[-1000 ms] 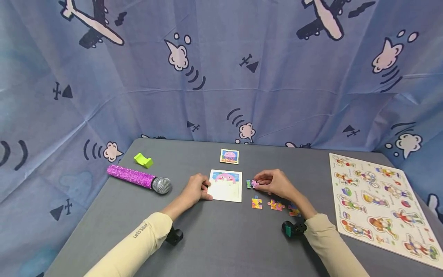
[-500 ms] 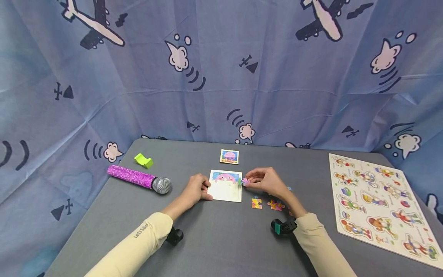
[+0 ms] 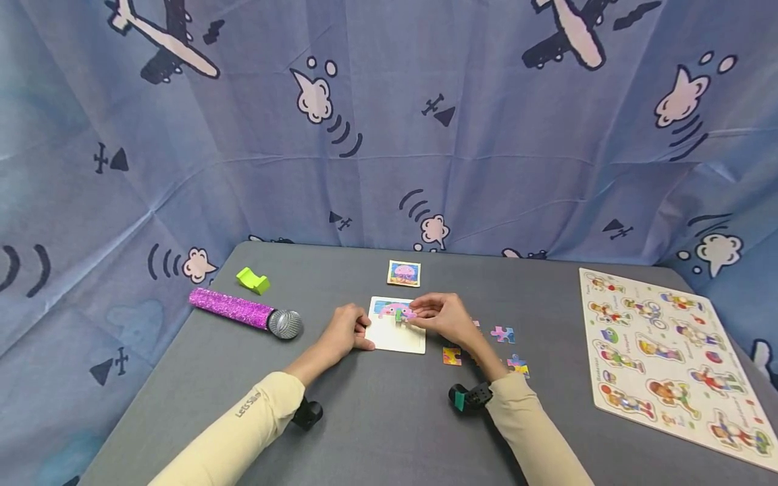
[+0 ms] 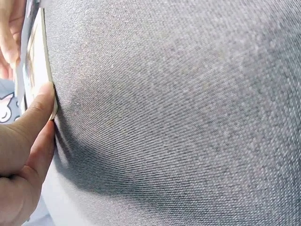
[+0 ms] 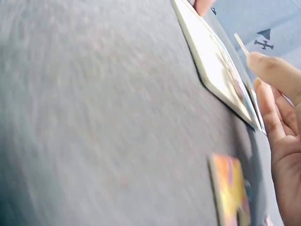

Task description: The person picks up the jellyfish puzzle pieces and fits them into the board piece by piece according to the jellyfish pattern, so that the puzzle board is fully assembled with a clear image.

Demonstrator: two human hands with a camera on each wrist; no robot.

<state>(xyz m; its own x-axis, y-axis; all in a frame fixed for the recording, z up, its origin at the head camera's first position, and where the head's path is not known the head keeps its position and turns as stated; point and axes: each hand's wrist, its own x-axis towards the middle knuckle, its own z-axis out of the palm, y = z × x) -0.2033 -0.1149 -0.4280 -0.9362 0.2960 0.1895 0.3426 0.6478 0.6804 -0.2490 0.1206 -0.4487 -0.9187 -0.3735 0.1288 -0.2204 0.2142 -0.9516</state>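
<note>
A white puzzle board (image 3: 395,339) lies flat on the table, its far strip filled with a pink sea animal's face. My left hand (image 3: 344,331) pinches the board's left edge; in the left wrist view the thumb presses the rim of the board (image 4: 40,56). Over the board's filled strip, my right hand (image 3: 446,317) holds a small green and pink puzzle piece (image 3: 399,316) between thumb and fingers. The right wrist view shows this puzzle piece (image 5: 241,44) edge-on, above the board. Loose puzzle pieces lie to the right, among them a yellow-orange piece (image 3: 452,356); my right forearm hides some.
Behind the board lies a small picture card (image 3: 404,273) of a pink sea animal. A glittery pink microphone (image 3: 243,314) and a green curved block (image 3: 252,281) lie at left. At right is a large picture board (image 3: 675,358). A printed blue curtain (image 3: 377,182) hangs behind the table.
My right hand has carried the puzzle piece leftward from beside the board to above it. More loose pieces show behind the right forearm. My left hand has stayed at the board's edge.
</note>
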